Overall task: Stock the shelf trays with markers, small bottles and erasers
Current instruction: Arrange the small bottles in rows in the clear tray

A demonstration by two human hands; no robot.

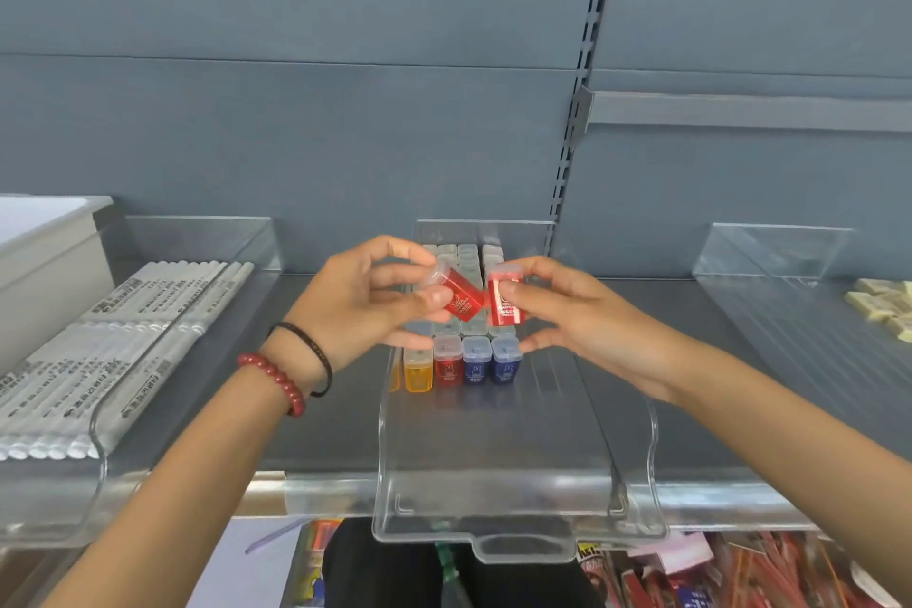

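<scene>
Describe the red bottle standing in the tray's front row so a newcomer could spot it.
Look at the middle clear tray on the shelf, front row. The red bottle stands between an orange one and two blue ones; the other reds are gripped by the left hand and right hand.

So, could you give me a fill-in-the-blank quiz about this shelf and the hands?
The left hand pinches one small clear-capped plastic bottle, the right hand another; both are ____.
The front row in the middle clear plastic tray has ____ blue bottles.
The long white markers lie in a curved-front clear tray on the ____.
The pale cream erasers lie in a ribbed clear tray on the ____.
Missing words: red; two; left; right.
</scene>
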